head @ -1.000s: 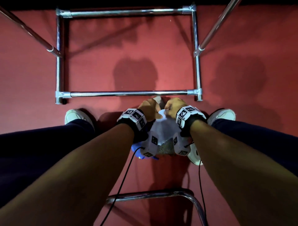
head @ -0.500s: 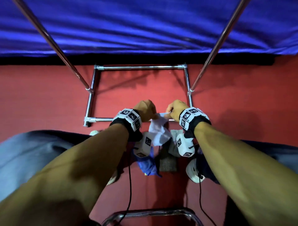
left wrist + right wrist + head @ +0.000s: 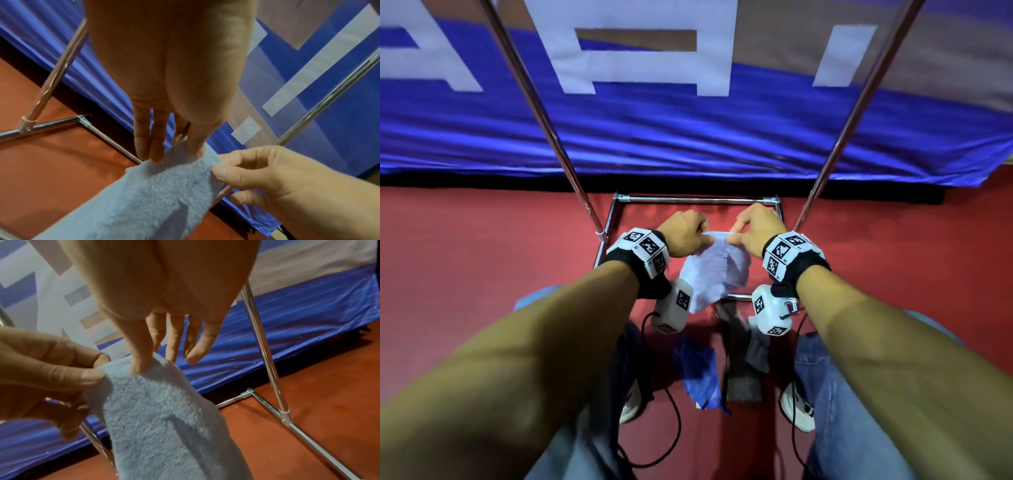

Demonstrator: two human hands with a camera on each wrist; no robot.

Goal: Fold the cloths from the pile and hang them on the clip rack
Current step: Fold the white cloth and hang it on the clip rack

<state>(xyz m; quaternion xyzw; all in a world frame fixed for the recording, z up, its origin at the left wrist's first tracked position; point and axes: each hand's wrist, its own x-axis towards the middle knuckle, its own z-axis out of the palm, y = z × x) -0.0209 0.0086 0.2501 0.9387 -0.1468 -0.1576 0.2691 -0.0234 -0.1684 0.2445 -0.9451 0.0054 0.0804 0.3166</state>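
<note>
A pale blue fleecy cloth (image 3: 714, 270) hangs in the air between my hands, above the floor. My left hand (image 3: 683, 233) pinches its top edge on the left, thumb against fingers. My right hand (image 3: 755, 229) pinches the same edge on the right, a short gap from the left. In the left wrist view the cloth (image 3: 156, 191) hangs from my left hand (image 3: 174, 151), with my right hand (image 3: 242, 170) pinching beside it. The right wrist view shows the cloth (image 3: 164, 418) under my right hand (image 3: 144, 365), my left hand (image 3: 90, 371) alongside. The rack's metal frame (image 3: 698, 199) stands behind. No clips are in view.
On the red floor below lie a dark blue cloth (image 3: 700, 373) and a grey cloth (image 3: 743, 377), between my shoes. Two slanted metal poles (image 3: 541, 113) rise either side. A blue and white banner (image 3: 688, 130) hangs behind the rack. Black cables dangle from my wrists.
Both hands have lifted the pale cloth up from the pile on the floor to in front of the rack. The view has tilted upward, bringing the banner into sight.
</note>
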